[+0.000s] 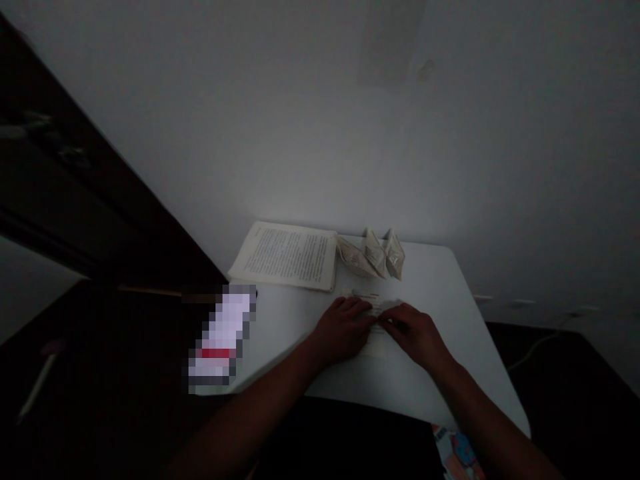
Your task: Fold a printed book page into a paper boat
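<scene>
A sheet of printed paper (376, 348) lies on the white table in front of me, partly covered by both hands. My left hand (345, 330) rests palm down on its left part, fingers laid over the print. At the sheet's right side, my right hand (416, 335) has thumb and fingers pinched together on the paper, close to the left fingertips. The dim light hides the exact fold or edge between the fingers. Just beyond the hands stand folded paper boats (375, 253), three in a row, made of printed pages.
An open book (287, 257) lies at the table's back left. A phone with a blurred screen (225, 333) is at the left edge of the white table (465, 320). Behind rises a grey wall (300, 133); a dark door (75, 167) stands left. A colourful printed item (457, 450) shows below the front edge.
</scene>
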Available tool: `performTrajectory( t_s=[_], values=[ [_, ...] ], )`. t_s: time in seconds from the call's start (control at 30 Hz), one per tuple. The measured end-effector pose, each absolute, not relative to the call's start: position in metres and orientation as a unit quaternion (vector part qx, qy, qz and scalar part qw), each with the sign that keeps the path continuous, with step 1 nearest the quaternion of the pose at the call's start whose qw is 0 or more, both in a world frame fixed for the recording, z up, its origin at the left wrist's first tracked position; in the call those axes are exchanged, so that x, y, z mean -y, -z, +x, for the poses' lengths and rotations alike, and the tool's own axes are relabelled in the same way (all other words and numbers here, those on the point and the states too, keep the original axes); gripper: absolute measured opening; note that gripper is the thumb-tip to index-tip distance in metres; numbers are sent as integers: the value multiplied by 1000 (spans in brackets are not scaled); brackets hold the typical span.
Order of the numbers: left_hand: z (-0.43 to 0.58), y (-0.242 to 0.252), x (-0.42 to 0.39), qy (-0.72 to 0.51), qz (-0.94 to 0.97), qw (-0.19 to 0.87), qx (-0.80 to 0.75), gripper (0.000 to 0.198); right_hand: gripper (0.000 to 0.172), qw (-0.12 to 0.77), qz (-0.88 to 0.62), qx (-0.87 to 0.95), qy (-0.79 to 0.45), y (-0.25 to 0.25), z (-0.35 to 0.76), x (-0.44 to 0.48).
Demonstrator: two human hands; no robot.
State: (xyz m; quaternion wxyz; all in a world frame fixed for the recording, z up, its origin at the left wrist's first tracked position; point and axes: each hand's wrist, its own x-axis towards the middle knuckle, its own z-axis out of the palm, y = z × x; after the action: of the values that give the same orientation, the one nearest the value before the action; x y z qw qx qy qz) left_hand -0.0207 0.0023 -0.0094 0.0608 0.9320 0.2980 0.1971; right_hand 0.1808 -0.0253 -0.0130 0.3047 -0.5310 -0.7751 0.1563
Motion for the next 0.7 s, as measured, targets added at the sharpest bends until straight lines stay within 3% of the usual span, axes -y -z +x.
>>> performTrajectory(
  t_s=[0.3,0.7],
  values=[
    [-21,9,-3,-195,930,78,-303,28,21,319,-521,778,-149,17,184,25],
    [-21,8,-3,-201,927,94,-302,25,65,191,-522,818,-147,3,189,21]
  ],
)
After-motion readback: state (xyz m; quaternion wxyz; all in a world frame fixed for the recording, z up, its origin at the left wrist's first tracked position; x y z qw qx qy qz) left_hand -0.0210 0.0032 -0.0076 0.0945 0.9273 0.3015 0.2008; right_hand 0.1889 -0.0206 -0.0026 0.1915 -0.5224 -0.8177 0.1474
